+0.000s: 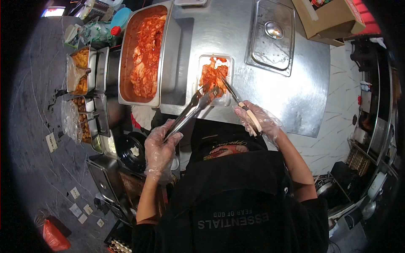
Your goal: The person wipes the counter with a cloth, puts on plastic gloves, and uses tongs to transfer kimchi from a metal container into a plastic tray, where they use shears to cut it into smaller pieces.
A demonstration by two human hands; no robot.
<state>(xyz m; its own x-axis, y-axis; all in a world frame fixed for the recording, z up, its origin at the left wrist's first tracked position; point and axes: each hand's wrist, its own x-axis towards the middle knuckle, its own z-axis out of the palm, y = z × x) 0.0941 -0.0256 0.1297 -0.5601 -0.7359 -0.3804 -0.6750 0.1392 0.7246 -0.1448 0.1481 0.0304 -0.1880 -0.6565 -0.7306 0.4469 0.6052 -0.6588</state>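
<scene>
My left hand [161, 149], in a clear plastic glove, is closed around metal tongs [190, 114]. The tips of the tongs reach into red kimchi [211, 72] in a small clear plastic container [227, 100] on the steel table. My right hand [265, 120], also gloved, grips scissors [249, 114] with beige and black handles. Their blades point into the same kimchi, close to the tong tips. Whether the blades are apart cannot be made out. Left of the container stands a deep steel pan [169, 55] holding a large amount of kimchi.
A steel lid [274, 52] with a round knob lies at the back right of the table [306, 92]. Beyond it sits an open cardboard box [327, 19]. Steel food pans [89, 69] with plastic covers stand at the left, above a black round pot [130, 152].
</scene>
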